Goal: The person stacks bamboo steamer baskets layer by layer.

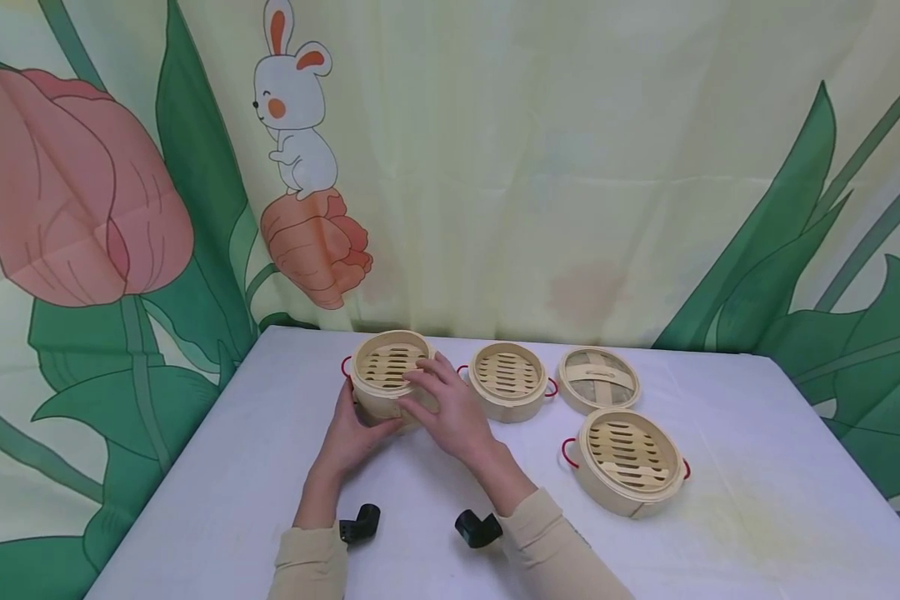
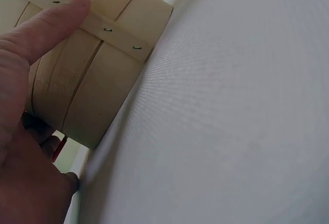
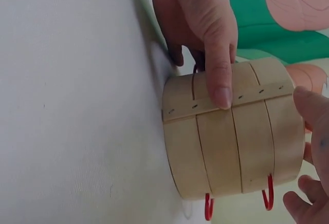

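Observation:
Two stacked round bamboo steamer baskets (image 1: 378, 400) with red loop handles stand at the left of the table's far half. My left hand (image 1: 348, 433) grips the stack from the left. Its thumb (image 2: 56, 26) lies across the stapled front seam, and its other fingers reach round the side. My right hand (image 1: 453, 412) is at the stack's upper right, thumb near the front rim and loosely bent fingers over the slatted top. In the right wrist view the right thumb (image 3: 308, 103) is at the rim, while several fingers stand apart from the bamboo wall.
Right of the stack stands a single steamer basket (image 1: 506, 387), with a woven bamboo lid (image 1: 598, 382) beside it. Another larger-looking basket (image 1: 630, 458) sits nearer on the right. All are on a white-covered table (image 1: 750, 467); a printed curtain (image 1: 540, 167) hangs behind it.

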A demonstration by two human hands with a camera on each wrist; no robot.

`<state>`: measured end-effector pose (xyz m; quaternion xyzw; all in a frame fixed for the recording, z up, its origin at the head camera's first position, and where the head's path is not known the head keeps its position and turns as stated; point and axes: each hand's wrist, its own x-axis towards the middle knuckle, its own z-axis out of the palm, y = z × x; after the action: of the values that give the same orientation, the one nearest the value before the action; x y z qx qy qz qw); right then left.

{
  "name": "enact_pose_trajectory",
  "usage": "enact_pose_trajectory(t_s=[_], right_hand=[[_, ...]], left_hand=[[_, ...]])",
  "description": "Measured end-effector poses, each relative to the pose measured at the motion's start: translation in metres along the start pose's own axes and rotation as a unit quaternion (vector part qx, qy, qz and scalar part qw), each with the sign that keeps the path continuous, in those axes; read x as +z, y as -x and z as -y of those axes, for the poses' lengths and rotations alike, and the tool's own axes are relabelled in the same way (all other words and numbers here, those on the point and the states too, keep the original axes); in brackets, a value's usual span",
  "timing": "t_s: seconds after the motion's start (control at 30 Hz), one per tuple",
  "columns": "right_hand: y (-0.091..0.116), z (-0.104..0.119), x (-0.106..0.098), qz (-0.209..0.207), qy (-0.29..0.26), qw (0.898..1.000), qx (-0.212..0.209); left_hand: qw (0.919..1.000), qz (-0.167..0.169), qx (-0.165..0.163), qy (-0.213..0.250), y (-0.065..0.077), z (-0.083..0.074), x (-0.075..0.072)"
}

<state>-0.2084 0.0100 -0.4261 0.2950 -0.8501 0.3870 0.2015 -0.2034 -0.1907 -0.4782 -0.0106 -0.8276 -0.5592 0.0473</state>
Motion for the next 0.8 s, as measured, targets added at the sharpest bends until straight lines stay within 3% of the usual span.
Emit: enact_pose_trajectory(t_s=[0.23, 0.57, 0.8], right_hand=[[0.003, -0.004, -0.009, -0.013, -0.029, 0.999, -0.005], [0.007, -0.01, -0.024, -0.041, -0.02, 0.999, 0.007], [0.008, -0.015, -0.041, -0.067, -0.01, 0.997, 0.034]], left_hand=[[0.9999, 0.001, -0.005, 0.012, -0.001, 0.0, -0.002], [0.9996, -0.009, -0.002, 0.028, -0.002, -0.001, -0.009], [0.9987, -0.015, -0.037, 0.031, -0.001, -0.009, -0.017]])
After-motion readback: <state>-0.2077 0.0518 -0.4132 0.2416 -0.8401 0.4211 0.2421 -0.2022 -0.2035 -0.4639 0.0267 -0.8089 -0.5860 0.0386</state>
